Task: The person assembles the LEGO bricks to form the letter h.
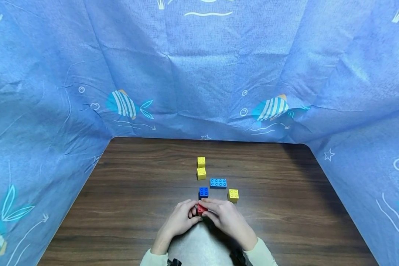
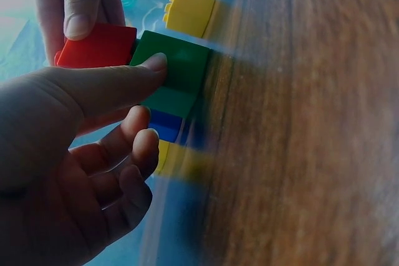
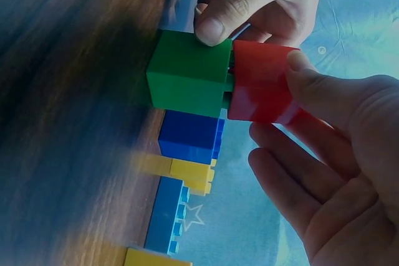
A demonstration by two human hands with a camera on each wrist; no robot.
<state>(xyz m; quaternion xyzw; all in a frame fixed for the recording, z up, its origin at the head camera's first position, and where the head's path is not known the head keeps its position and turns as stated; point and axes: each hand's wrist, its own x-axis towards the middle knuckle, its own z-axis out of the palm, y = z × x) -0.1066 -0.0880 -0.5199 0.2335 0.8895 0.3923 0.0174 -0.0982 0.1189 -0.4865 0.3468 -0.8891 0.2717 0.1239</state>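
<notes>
I see left fingers point(image 2: 115, 85) hold the green block point(image 3: 187, 76) and right fingers point(image 3: 330, 98) hold the red block point(image 3: 259, 82) on its bumps point(image 3: 228, 84).

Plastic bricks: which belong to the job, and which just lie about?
Job, probably:
square green plastic brick, in left hand
square red plastic brick, in right hand

Lying about:
square dark-blue plastic brick
oblong light-blue plastic brick
three square yellow plastic bricks

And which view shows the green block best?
Right wrist view: two faces of the green block show mostly uncovered. The left wrist view shows it partly covered by the left hand; the head view shows none clearly.
</notes>
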